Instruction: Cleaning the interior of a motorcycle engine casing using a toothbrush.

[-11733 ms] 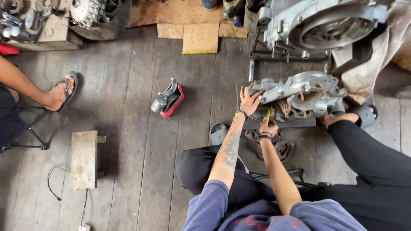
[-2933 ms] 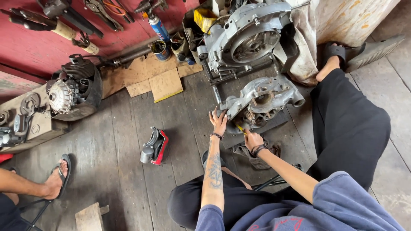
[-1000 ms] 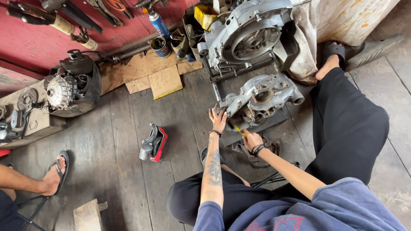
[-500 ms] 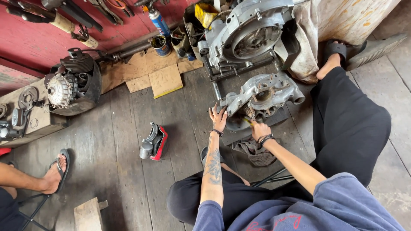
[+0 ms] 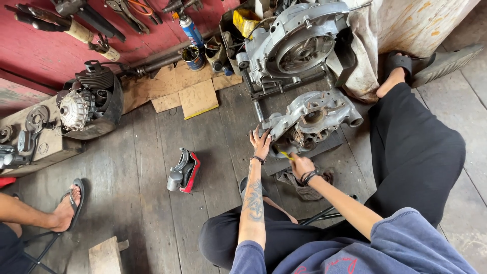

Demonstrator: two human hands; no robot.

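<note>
I am sitting on a worn grey plank floor (image 5: 152, 203), looking down at my two hands just right of the middle of the frame. My left hand (image 5: 261, 143) is lying open, fingers spread, flat against the near left edge of a rough cast-metal engine casing (image 5: 314, 119). My right hand (image 5: 301, 165) is closing around a small tool with a yellow handle (image 5: 287, 156), its tip pointing at the underside of the casing; the tip itself is too small to make out. The casing is dull silver, lumpy and full of round openings, and it is resting on a dark mat at centre right. A crumpled dark rag (image 5: 304, 183) is lying just below my right wrist.

Behind the casing, at upper centre, a larger round engine housing (image 5: 297, 43) is standing on a frame. Left of it are a blue spray can (image 5: 192, 31) with a red cap and an open tin (image 5: 193, 57). Flat cardboard pieces (image 5: 198, 96) are lying below them. A red and black tool (image 5: 184, 170) is sitting on the floor at centre left. At the left edge, another person's sandalled foot (image 5: 68, 205) is resting.
</note>
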